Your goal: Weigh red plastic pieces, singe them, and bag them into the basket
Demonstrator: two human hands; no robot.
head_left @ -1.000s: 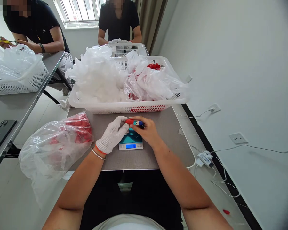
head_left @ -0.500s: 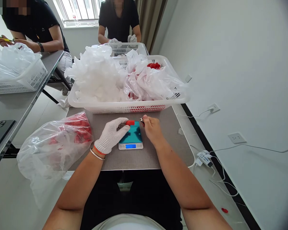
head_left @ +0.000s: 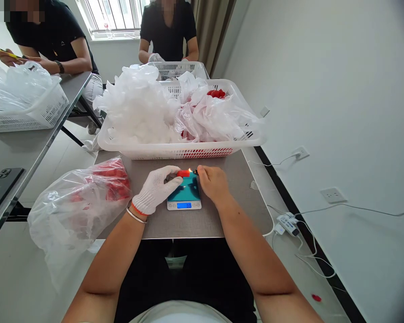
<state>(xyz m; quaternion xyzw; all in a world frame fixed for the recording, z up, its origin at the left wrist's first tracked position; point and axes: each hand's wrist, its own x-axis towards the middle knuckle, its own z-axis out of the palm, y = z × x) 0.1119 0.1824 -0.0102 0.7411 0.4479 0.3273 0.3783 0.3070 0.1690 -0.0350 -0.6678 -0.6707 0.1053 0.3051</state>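
My left hand (head_left: 157,188), in a white knitted glove, is closed on a small red cylindrical piece (head_left: 183,173), held sideways between thumb and fingers. What the piece is I cannot make out. My bare right hand (head_left: 213,181) grips a lighter (head_left: 195,172), mostly hidden by the fingers. A small flame (head_left: 190,170) burns between the lighter's tip and the red piece's right end. Both hands are above a small digital scale (head_left: 184,195) with a blue-green plate, and its lit display reads about zero.
A clear plastic bag of red pieces (head_left: 111,181) lies left on the table (head_left: 185,226). Behind stands a white basket (head_left: 175,152) filled with plastic bags. Two people (head_left: 168,31) (head_left: 54,40) sit beyond. A phone (head_left: 3,188) lies on the left table; a power strip (head_left: 287,223) and cables are at right.
A flame has appeared at the lighter. My right hand has lowered slightly and tilted the lighter toward the red piece, while my left hand keeps its hold.
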